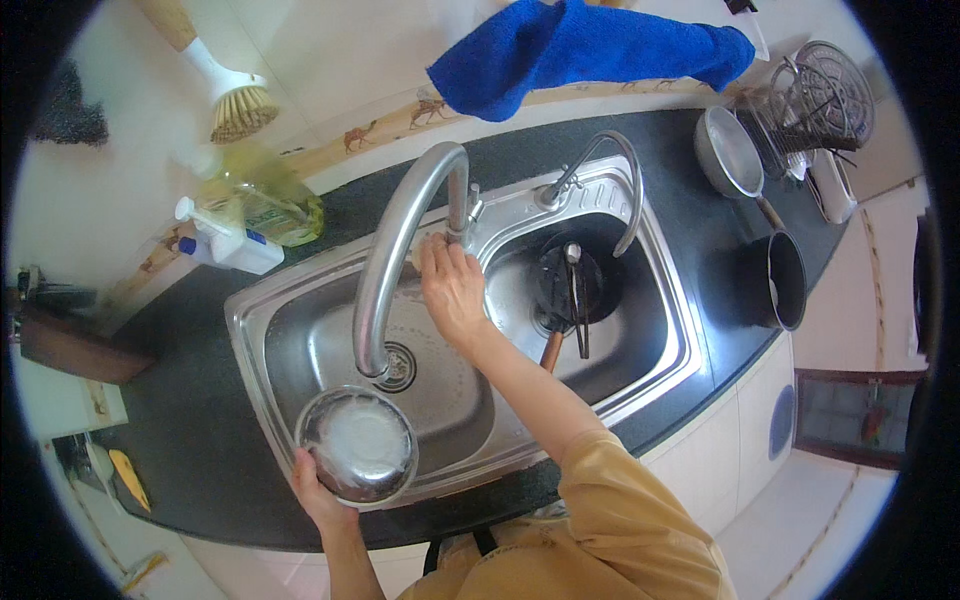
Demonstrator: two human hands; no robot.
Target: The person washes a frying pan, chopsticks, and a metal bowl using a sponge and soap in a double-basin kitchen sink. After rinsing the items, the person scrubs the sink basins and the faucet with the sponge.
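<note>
My left hand [322, 491] grips the rim of a round stainless steel bowl [360, 442]. Whitish suds or water streak the bowl, which is held over the front left part of the left sink basin [450, 405]. At the back of the sink, my right hand [454, 289] reaches to the foot of the large curved faucet [375, 262], fingers close against it. A small pale yellowish thing [417, 259] peeks out beside those fingers; mostly covered, it could be a sponge. The faucet's spout ends above the drain [396, 367], just behind the bowl.
The right basin holds a dark pan [600, 289], metal tongs or similar utensils [576, 300] and a wooden handle [552, 351]. A thin second tap [637, 187] arches above it. Bottles [251, 247] stand back left, pots [786, 281] right. A brush [244, 112] and blue towel [585, 49] hang behind.
</note>
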